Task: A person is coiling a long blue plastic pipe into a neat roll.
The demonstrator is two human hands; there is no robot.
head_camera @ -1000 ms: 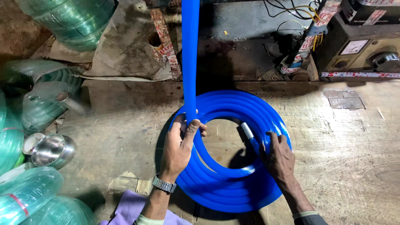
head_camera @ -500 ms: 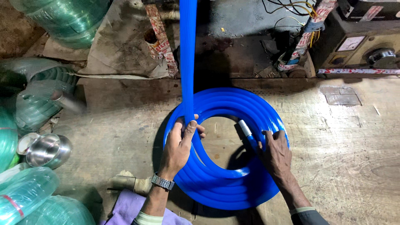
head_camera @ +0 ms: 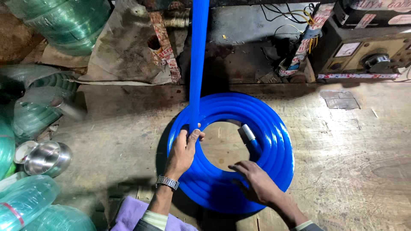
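1 blue hose coil [head_camera: 274, 128] flat on wooden floor [head_camera: 351, 171]. L hand [head_camera: 182, 154] grips incoming hose strand [head_camera: 198, 64] at coil's inner rim. R hand [head_camera: 257, 182] flat, fingers spread, on coil's near side. 1 steel bowl [head_camera: 47, 158] far left.

A coiled hose [head_camera: 231, 149] is laid at the centre of the surface [head_camera: 342, 162]; a hose length [head_camera: 198, 64] is run from it toward 12 o'clock; a metal bowl [head_camera: 47, 157] is set at 9 o'clock; a meter box [head_camera: 364, 51] is placed at 2 o'clock; wrapped hose rolls [head_camera: 64, 21] are stacked at 11 o'clock.
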